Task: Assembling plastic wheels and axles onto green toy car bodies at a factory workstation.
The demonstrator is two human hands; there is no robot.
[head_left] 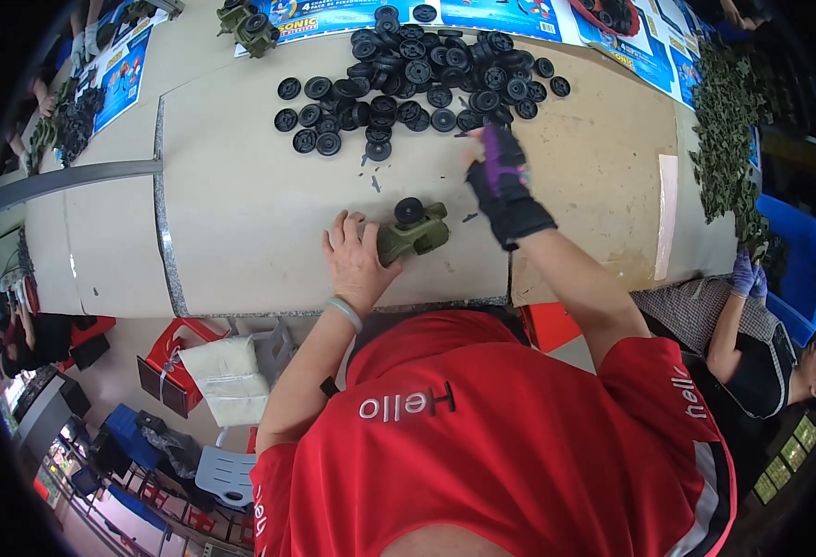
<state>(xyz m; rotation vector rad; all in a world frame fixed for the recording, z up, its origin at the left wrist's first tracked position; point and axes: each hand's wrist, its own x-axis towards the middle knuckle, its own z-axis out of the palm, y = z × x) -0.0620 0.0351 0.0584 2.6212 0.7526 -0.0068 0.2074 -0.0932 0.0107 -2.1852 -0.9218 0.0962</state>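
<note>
My left hand [357, 262] is closed around the rear of an olive-green toy vehicle body [419, 236] that rests on the table near its front edge. One black toy wheel [409, 211] sits at the body's far side. My right hand [501, 181], in a black and purple fingerless glove, is over the table at the near right edge of a pile of black toy wheels [417, 72]. Its fingers are partly hidden and blurred, so I cannot make out whether they hold a wheel.
Another green toy vehicle [246, 28] stands at the far left of the pile. Blue printed sheets [334, 17] lie along the far side. To the right are a heap of small green parts [731, 130], a blue bin [798, 265] and a co-worker's purple-gloved hands [749, 277]. A metal rail [74, 176] lies left.
</note>
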